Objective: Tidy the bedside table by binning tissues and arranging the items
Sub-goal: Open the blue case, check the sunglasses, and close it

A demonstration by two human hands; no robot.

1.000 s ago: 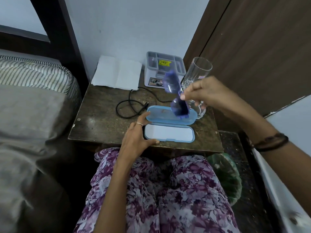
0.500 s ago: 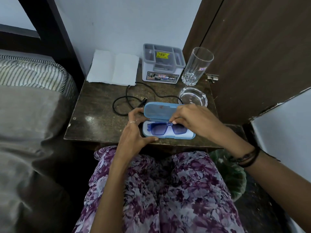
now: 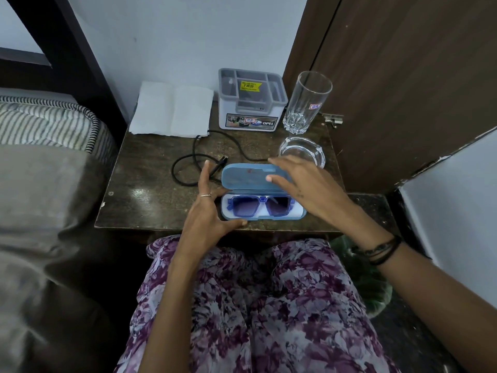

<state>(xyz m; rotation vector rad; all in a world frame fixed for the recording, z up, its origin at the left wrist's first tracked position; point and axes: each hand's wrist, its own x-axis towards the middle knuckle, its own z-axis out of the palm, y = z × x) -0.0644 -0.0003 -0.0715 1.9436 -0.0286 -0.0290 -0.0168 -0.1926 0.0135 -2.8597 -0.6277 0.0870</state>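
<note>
While both hands frame it, the open glasses case [image 3: 262, 196] lies at the counter's [image 3: 139, 195] near edge, blue sunglasses [image 3: 259, 206] inside.
Left hand [image 3: 208, 211] rests relaxed against its left end; right hand [image 3: 309, 188], fingers spread, hides its right end; beyond, a cable [image 3: 188, 162] runs behind the lid.

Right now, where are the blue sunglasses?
In the head view, the blue sunglasses lie inside the open blue case at the bedside table's front edge, between the left hand and right hand.
</note>
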